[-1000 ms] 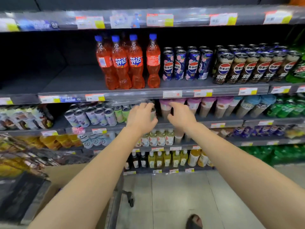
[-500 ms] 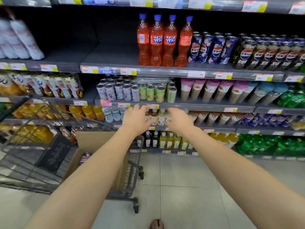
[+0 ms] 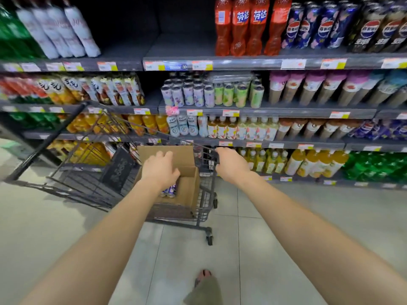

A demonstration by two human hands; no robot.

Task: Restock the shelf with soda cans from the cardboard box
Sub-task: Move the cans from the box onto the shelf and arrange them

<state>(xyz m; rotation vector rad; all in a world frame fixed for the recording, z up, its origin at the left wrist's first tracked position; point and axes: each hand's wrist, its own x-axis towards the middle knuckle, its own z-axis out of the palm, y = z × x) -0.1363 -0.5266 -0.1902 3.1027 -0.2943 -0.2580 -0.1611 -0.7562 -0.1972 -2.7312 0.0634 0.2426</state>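
I see the open brown cardboard box point(image 3: 187, 188) in the cart point(image 3: 88, 179), purple cans point(image 3: 168, 191) lying inside; pale cans point(image 3: 193, 95) stand upright on the shelf point(image 3: 275, 110).

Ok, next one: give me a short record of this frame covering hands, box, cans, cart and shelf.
left hand: over the open cardboard box, fingers loosely bent, nothing visibly held
right hand: at the rim of the cart, fingers curled; grip unclear
soda cans: a few in the box, partly hidden by the left wrist
cardboard box: sits inside the cart, back flap up
shelf: pale cans stand in rows, above and behind the cart
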